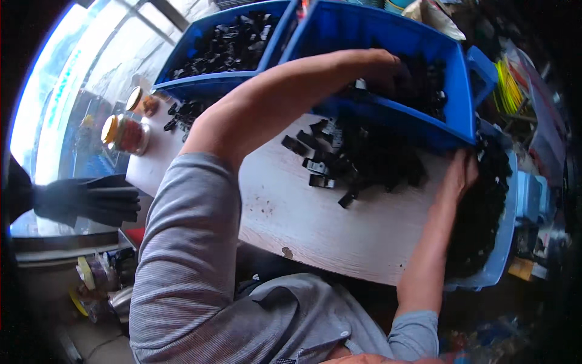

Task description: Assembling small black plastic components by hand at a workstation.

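left hand (394, 70) is down in the big blue bin (462, 100), among small black pieces (427, 85); fingers lost in shade and blur, so can't tell if its grip is closed on anything. right hand (464, 168) is at the bin's near right corner, fingers bent and seemingly against it, probably to steady it; can't tell if that grip is closed round an edge or just pressing. a loose pile (388, 159) of the same pieces lies on the table (339, 233) just in front of the bin, likely put there for easy reach. second blue bin (212, 79), left of the first, is well stocked with similar black pieces, with a small heap (185, 114) beside it. light blue tub (508, 227) on the right, next to the right forearm, also holds a dark mass, looks like more of the same. two jars (128, 134) stand at the table's left side, maybe parked there out of the way. writing: blue lettering (68, 76) at the window, too washed out to read; no legible brand or label on bins, tub or pieces.
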The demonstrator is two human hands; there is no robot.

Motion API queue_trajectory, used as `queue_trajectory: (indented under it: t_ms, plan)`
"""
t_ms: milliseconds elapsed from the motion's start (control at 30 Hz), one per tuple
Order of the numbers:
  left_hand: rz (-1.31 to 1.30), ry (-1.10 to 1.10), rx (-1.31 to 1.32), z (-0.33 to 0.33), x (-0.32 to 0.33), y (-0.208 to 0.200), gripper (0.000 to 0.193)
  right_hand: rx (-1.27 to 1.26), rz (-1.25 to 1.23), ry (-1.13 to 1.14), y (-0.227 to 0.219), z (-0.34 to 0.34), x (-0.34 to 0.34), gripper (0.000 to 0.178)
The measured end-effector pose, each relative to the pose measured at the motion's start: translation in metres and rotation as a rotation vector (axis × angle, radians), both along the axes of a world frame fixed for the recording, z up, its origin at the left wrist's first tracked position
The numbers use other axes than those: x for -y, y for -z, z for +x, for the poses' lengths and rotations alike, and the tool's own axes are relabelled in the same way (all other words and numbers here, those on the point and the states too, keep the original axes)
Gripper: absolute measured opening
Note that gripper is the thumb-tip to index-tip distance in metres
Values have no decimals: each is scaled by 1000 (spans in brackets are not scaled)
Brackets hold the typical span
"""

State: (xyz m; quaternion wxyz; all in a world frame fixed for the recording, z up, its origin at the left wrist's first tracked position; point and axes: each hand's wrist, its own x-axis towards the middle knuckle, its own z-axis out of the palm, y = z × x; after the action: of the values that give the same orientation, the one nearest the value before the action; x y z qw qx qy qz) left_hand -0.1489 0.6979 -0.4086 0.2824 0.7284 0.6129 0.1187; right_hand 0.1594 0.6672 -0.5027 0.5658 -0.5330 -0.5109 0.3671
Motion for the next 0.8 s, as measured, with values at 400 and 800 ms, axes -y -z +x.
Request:
queue_trajectory:
  t_ms: [400, 800]
  plan:
    - [254, -28, 154, -1, 58, -71, 48, 211, -26, 33, -16, -10, 9, 29]
    - [838, -111, 14, 24, 165, -94, 49, 54, 9, 31, -22, -23, 22, 29]
